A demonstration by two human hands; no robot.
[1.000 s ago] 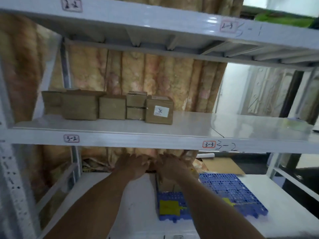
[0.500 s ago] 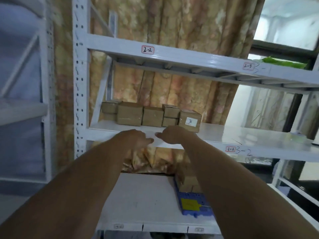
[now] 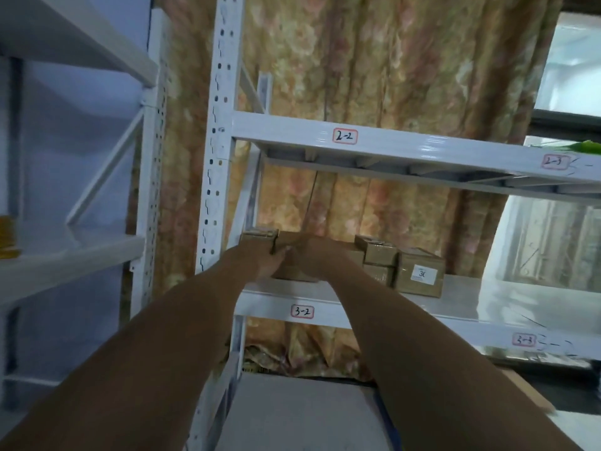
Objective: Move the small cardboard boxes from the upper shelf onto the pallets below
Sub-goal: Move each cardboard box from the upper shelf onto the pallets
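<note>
Several small cardboard boxes stand in a row on the white shelf (image 3: 461, 297) marked 3-2. My left hand (image 3: 264, 260) and my right hand (image 3: 313, 255) both rest on one cardboard box (image 3: 294, 275) near the row's left end, fingers curled over its front and top. Just left of it is another box (image 3: 258, 237). To the right, two smaller boxes (image 3: 377, 253) are stacked beside a box with a white label (image 3: 419, 275). My arms hide most of the blue pallet (image 3: 386, 424) on the lower level.
A white upright post (image 3: 216, 157) stands just left of the boxes. The shelf marked 2-2 (image 3: 390, 141) hangs above them. A flowered curtain (image 3: 374, 76) is behind. A second rack (image 3: 65, 255) is at the left. The grey lower deck (image 3: 292, 415) lies below.
My hands rose from the lower level, past the shelf edge, and reached onto a box in the row. The view swung up and to the left.
</note>
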